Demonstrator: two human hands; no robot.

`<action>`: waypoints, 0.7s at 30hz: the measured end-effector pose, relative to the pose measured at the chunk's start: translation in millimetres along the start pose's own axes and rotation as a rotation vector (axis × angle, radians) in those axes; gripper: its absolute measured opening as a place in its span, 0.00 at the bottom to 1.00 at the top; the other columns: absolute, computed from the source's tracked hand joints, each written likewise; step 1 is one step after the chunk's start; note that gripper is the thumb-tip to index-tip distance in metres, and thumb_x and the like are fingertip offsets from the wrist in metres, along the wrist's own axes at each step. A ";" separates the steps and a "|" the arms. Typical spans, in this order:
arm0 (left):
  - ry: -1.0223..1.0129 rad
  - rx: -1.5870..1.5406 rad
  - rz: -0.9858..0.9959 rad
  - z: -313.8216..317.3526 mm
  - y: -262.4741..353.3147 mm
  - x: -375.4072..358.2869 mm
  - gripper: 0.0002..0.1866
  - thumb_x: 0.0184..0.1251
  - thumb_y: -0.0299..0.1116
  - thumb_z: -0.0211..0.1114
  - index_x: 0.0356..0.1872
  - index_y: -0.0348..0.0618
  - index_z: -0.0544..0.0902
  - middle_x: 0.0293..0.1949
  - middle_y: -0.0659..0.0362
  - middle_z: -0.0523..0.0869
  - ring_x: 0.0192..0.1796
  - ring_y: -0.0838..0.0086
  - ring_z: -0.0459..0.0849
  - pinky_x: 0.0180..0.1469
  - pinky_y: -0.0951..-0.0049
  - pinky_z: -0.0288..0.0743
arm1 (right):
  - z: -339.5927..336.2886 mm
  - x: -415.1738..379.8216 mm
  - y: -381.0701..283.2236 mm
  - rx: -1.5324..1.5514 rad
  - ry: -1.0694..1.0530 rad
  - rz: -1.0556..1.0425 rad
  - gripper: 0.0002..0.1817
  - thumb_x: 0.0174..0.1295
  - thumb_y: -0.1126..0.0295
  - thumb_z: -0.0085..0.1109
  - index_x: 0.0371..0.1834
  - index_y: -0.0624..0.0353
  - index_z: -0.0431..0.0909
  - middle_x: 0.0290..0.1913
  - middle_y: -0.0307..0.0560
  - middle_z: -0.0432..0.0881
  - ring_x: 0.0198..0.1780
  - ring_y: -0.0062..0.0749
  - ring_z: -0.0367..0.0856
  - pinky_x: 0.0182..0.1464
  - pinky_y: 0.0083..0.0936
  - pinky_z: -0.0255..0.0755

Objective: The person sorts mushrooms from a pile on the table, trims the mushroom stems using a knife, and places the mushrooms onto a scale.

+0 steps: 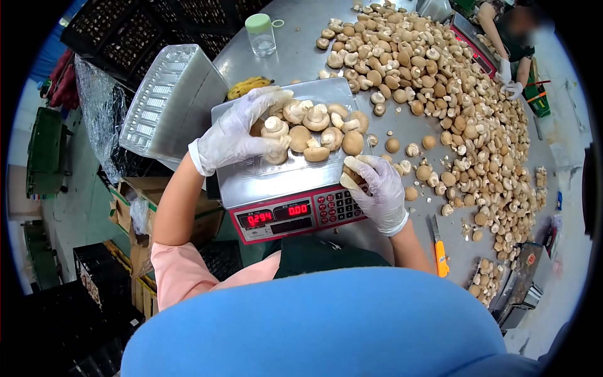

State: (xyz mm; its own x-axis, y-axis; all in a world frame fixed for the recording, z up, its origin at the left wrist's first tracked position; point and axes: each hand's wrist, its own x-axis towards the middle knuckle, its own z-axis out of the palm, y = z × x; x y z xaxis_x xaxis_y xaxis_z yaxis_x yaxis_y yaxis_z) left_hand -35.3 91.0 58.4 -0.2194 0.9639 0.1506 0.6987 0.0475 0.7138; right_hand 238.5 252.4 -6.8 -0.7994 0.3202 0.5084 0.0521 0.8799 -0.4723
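A digital scale (282, 220) with red displays reading 0.294 and 0.00 stands before me. On its steel plate are several brown-capped mushrooms (317, 117), apparently in a clear plastic tray whose edges are hard to make out. My left hand (235, 133), in a whitish glove, curves around the left end of this group, thumb and fingers apart, touching mushrooms there. At the plate's front right corner, my gloved right hand (380, 188) has its fingers closed on a mushroom (353, 175), partly hidden by them, above the keypad.
A large mushroom pile (433, 81) covers the table's right side. An orange-handled knife (440, 251) lies near my right forearm. Stacked clear trays (173, 103), bananas (249, 87) and a green-lidded jar (260, 34) stand left and behind. A co-worker's gloved hands (510, 78) are at far right.
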 end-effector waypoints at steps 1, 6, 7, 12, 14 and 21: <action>-0.001 0.003 0.004 1.5 0.2 5.3 0.42 0.57 0.46 0.78 0.71 0.40 0.73 0.68 0.48 0.75 0.72 0.59 0.72 0.75 0.63 0.64 | -0.8 0.5 -1.1 -0.001 0.005 0.000 0.22 0.56 0.62 0.75 0.55 0.49 0.83 0.47 0.43 0.83 0.44 0.43 0.83 0.46 0.36 0.77; 0.046 0.151 0.074 24.6 5.2 29.5 0.23 0.68 0.32 0.69 0.63 0.39 0.80 0.57 0.50 0.82 0.60 0.66 0.80 0.66 0.67 0.73 | -1.3 8.4 -4.7 0.362 0.155 0.083 0.23 0.56 0.69 0.77 0.55 0.53 0.80 0.43 0.44 0.84 0.40 0.35 0.86 0.43 0.28 0.81; 0.005 0.162 0.047 25.9 7.7 32.3 0.20 0.68 0.31 0.69 0.60 0.38 0.82 0.55 0.51 0.82 0.57 0.68 0.81 0.63 0.68 0.75 | -3.6 13.0 -4.7 0.359 0.157 0.079 0.23 0.56 0.69 0.77 0.55 0.53 0.80 0.43 0.44 0.84 0.40 0.35 0.86 0.43 0.28 0.81; 0.285 -0.111 0.001 4.5 25.8 18.8 0.16 0.69 0.25 0.65 0.57 0.40 0.84 0.50 0.60 0.77 0.53 0.78 0.76 0.55 0.78 0.75 | -3.0 62.5 -2.0 0.258 0.179 -0.037 0.21 0.54 0.72 0.77 0.50 0.56 0.79 0.46 0.45 0.83 0.45 0.32 0.84 0.46 0.26 0.81; 0.373 -0.013 -0.050 -4.3 34.0 1.1 0.16 0.67 0.26 0.68 0.56 0.39 0.85 0.50 0.61 0.77 0.47 0.79 0.77 0.50 0.80 0.74 | 8.9 74.5 -1.0 0.306 0.128 -0.100 0.23 0.52 0.71 0.78 0.51 0.55 0.79 0.50 0.46 0.82 0.49 0.40 0.82 0.51 0.31 0.79; 0.366 0.283 -0.118 9.4 26.2 -63.4 0.15 0.57 0.24 0.75 0.45 0.41 0.82 0.42 0.58 0.79 0.37 0.72 0.76 0.44 0.73 0.75 | 30.8 80.6 -9.0 0.491 0.092 0.009 0.24 0.54 0.70 0.76 0.54 0.56 0.78 0.51 0.47 0.82 0.52 0.42 0.81 0.57 0.34 0.75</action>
State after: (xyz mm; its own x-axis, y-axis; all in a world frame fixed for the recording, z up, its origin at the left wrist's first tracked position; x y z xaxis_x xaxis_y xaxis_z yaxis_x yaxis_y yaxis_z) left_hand 3.3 33.5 61.1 -0.4985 0.7944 0.3469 0.8012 0.2695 0.5342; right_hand 155.1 259.5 16.3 -0.7430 0.3761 0.5536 -0.2469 0.6148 -0.7490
